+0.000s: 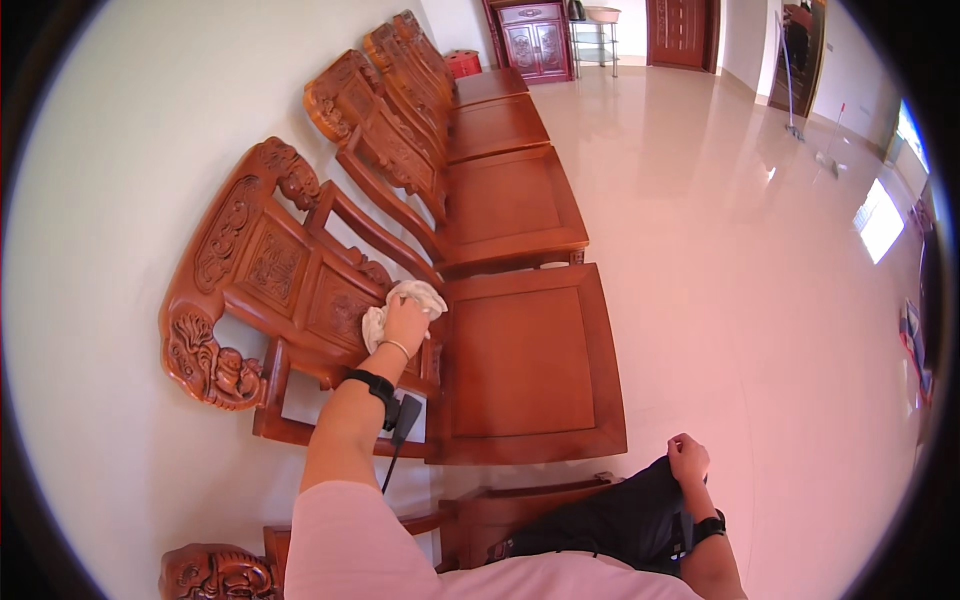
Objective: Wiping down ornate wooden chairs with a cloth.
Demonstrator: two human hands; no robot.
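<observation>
White crumpled cloth (400,305) sits bunched under the left hand (407,325), whose fingers clamp it against the carved back of a reddish-brown wooden chair (300,290). Well apart to the right and nearer the body, the right hand (688,460) rests curled shut on a dark-trousered thigh (610,520).

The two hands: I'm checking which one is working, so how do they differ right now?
The left hand is stretched out, pressing a white cloth against the carved chair back; the right hand is drawn in, fist closed, on the dark trouser leg, holding nothing visible. Both wear a black wrist strap.
</observation>
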